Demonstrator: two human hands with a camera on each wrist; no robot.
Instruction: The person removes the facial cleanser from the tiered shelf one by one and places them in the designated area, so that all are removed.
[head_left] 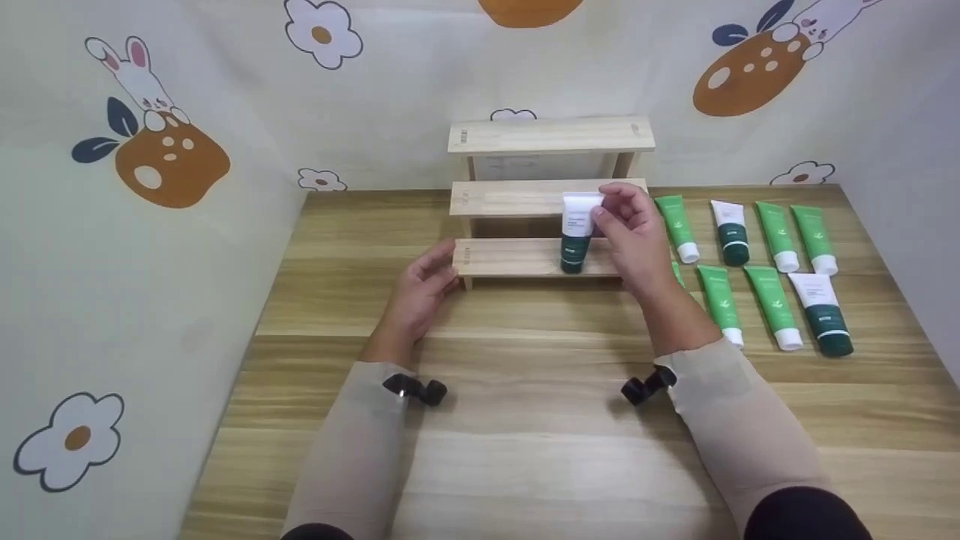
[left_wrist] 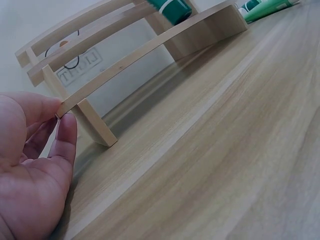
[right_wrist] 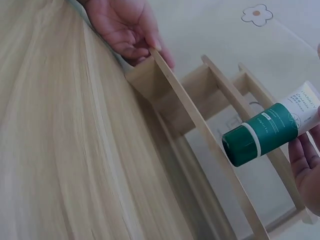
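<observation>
A three-step wooden display rack (head_left: 517, 257) stands at the back of the table. My right hand (head_left: 637, 244) grips a white and dark green squeeze tube (head_left: 574, 234) by its white upper end. The tube is upright, dark green cap down, over the lowest step right of its middle. In the right wrist view the cap (right_wrist: 240, 145) is right at the front edge of that step. At the rack's left end my left hand (head_left: 418, 295) pinches the corner of the lowest step, thumb and fingers on either side of the board (left_wrist: 120, 68) in the left wrist view.
Right of the rack, several green tubes (head_left: 776, 307) with white caps lie in two rows on the wooden table (head_left: 525, 450). Among them are two white and dark green tubes, one (head_left: 730, 232) in the back row. A patterned cloth (head_left: 390, 112) hangs behind and beside the table.
</observation>
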